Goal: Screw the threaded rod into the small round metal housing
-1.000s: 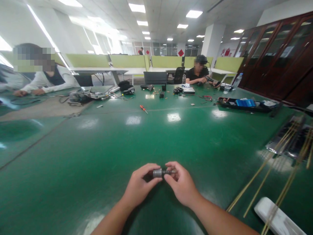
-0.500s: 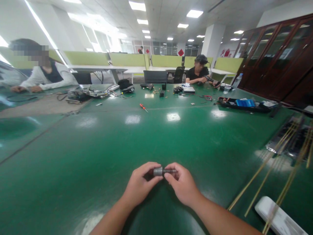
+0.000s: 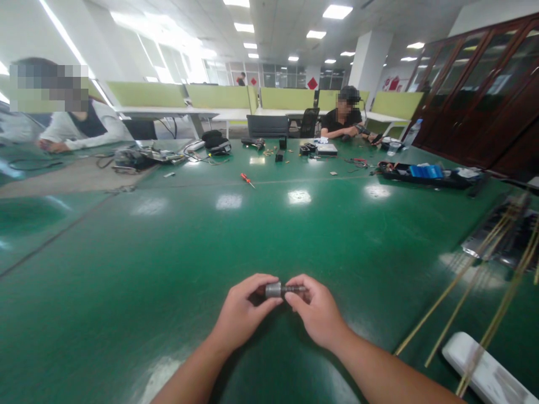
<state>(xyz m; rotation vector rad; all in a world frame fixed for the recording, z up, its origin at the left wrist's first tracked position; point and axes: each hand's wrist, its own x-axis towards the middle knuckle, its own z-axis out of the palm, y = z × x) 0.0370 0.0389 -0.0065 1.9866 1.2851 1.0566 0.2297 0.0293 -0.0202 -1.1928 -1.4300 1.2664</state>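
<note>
At the near edge of the green bench [image 3: 177,247], the person's two bare hands meet over a small metal part. The left hand [image 3: 240,311] has its fingers curled shut around a short grey cylinder [image 3: 273,290], thumb underneath and forefinger over the top. The right hand [image 3: 315,311] pinches the thin dark shaft [image 3: 295,289] that sticks out of the cylinder's right end, fingertips closed on it. The piece is held just above the bench surface, between the two hands, lying roughly level.

Toward the right edge of the bench, several thin bamboo-coloured sticks [image 3: 455,283] lie slanting, and a white flat object [image 3: 484,373] sits under them at the near right corner. A dark tray [image 3: 425,175] with blue contents lies further back along the right side. A red-handled screwdriver [image 3: 247,180] lies alone out in the middle of the bench. At the far edge a person in a black shirt [image 3: 343,120] sits working, and at the left edge a person in a white sleeve [image 3: 80,134] leans over a tangle of cables [image 3: 138,160].
</note>
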